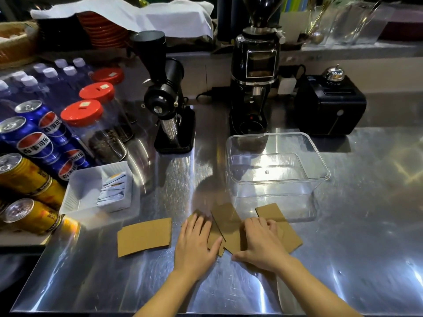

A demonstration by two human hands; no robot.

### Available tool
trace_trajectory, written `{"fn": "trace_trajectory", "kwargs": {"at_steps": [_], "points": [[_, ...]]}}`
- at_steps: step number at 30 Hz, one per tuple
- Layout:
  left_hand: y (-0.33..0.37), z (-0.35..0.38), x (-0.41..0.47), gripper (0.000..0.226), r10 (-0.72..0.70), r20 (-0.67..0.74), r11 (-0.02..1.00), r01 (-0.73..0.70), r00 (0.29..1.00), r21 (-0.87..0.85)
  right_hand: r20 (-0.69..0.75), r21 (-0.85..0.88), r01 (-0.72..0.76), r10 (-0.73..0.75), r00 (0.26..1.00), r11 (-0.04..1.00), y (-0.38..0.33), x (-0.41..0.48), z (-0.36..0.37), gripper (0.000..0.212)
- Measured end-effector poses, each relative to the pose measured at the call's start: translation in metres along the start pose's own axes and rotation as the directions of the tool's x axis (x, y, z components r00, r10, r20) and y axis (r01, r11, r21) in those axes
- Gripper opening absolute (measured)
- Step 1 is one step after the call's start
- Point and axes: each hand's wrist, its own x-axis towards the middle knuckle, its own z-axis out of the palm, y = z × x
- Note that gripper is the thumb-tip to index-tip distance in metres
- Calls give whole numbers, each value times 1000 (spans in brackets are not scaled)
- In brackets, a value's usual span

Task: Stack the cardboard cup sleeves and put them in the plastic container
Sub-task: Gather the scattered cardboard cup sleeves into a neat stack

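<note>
Both hands lay flat, fingers spread and gripping nothing, on overlapping cardboard cup sleeves (226, 227) at the near edge of the steel surface (343, 259). The left hand (196, 243) pressed the left sleeves; the right hand (261, 243) covered the right ones. A separate sleeve (144, 236) lay just left of the left hand, long axis crosswise. The empty plastic container (278, 165) stood directly beyond the right hand.

Café counter, 2 coffee grinders (254, 72), stainless steel worktop (366, 202), soda cans (34, 143), red-lidded jars (91, 124)
</note>
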Motion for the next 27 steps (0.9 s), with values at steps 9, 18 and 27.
{"fn": "trace_trajectory", "kwargs": {"at_steps": [9, 18, 27], "points": [[1, -5, -1, 51, -35, -1, 986, 35, 999, -164, -71, 163, -1, 12, 997, 987, 0, 9, -24, 66], [34, -28, 7, 55, 83, 106, 643, 28, 991, -765, -132, 714, 73, 31, 991, 696, -29, 6, -47, 60], [48, -30, 23, 28, -218, 270, 32, 284, 938, -958, -219, 786, 123, 87, 972, 606, -35, -3, -39, 40]]}}
